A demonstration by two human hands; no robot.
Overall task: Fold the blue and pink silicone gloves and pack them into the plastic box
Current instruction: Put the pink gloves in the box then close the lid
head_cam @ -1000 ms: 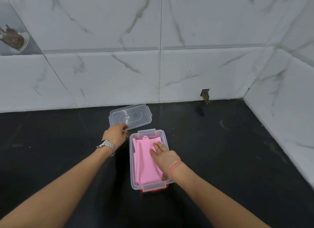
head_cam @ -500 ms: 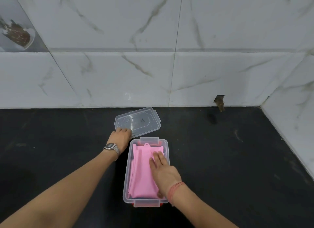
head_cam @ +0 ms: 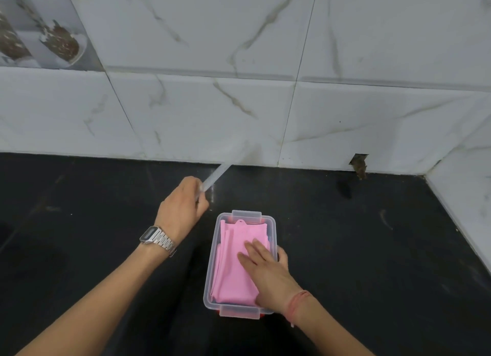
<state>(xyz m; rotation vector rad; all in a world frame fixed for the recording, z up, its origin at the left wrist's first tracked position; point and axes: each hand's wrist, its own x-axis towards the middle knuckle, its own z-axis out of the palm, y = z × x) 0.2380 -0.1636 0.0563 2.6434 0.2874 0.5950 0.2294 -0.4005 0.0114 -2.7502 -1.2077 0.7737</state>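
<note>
A clear plastic box (head_cam: 212, 262) stands on the black counter, a little right of centre. Folded pink gloves (head_cam: 231, 270) lie flat inside it, with a thin blue edge showing along the right wall. My right hand (head_cam: 265, 273) rests palm-down on the pink gloves, fingers spread, thumb outside the box wall. My left hand (head_cam: 180, 209) is just left of and beyond the box, gripping the clear lid (head_cam: 215, 176). The lid is lifted off the counter, tilted on edge and blurred.
The black counter (head_cam: 358, 249) runs back to a white marble-tiled wall (head_cam: 239, 103), which turns a corner at the right. A small chipped hole (head_cam: 358, 164) sits at the wall's base. A silver watch is on my left wrist.
My left hand has closed on the lid, which lay flat behind the box, and raised it off the counter. My right hand stays pressed on the pink gloves. The view shifted.
</note>
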